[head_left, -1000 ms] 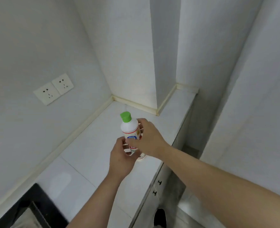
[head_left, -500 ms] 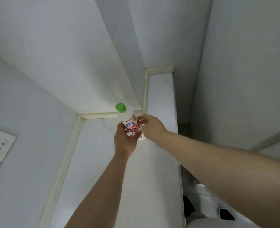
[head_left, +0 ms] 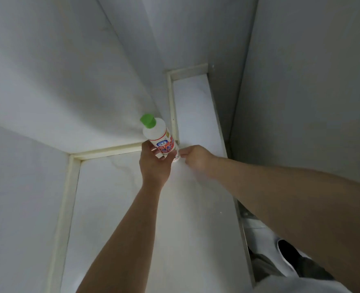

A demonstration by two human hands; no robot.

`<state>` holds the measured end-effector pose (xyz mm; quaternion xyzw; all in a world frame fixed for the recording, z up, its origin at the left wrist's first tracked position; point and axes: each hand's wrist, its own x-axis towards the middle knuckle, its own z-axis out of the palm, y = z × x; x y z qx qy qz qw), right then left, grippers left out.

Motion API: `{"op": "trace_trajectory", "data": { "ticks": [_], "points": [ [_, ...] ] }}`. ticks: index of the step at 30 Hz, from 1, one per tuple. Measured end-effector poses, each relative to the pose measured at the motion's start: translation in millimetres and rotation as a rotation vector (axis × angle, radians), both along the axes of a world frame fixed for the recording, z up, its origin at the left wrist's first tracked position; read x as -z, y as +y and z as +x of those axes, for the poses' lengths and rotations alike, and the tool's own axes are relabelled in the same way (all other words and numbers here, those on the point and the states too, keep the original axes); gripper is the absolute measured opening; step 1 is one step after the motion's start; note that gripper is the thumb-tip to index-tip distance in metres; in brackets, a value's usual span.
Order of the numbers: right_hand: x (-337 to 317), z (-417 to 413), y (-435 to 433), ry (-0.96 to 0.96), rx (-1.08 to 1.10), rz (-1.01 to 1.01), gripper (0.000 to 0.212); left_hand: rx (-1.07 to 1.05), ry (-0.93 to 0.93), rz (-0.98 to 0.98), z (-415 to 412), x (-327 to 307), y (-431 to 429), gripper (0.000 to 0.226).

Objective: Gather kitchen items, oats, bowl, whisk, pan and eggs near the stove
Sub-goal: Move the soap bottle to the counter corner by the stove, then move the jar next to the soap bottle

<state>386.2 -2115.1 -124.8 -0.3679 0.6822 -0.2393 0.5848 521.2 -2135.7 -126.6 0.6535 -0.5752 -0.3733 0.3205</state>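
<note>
Forward, left hand [head_left: 154, 167] fingers gripping tilted bottle [head_left: 156, 134], right hand [head_left: 196, 158] fingers bent at its base, grip unclear.

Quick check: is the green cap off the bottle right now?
No, the green cap sits closed on top of the bottle, which the left hand grips.

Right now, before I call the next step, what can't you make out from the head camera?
Label of the bottle: head view, print too small, partly covered by the left hand.
Base of the bottle: hidden by the left hand and the right hand; resting on the counter or lifted, cannot tell.
Grip of the right hand: fingertips blurred at the base; holding or only touching, unclear.
Other items to gather: outside the frame.
</note>
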Motion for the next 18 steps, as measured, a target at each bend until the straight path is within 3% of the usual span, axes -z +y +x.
{"op": "trace_trajectory", "data": {
  "ticks": [10,14,18],
  "points": [
    [11,8,0,0.01,0.035,0.037,0.037,-0.001,-0.012,0.053,3,8,0,0.066],
    [1,11,19,0.093,0.184,0.051,0.041,-0.195,0.001,0.121,11,5,34,0.059],
    [-18,19,64,0.05,0.432,-0.045,0.028,-0.476,0.189,0.242,12,-12,95,0.036]
  ]
}}
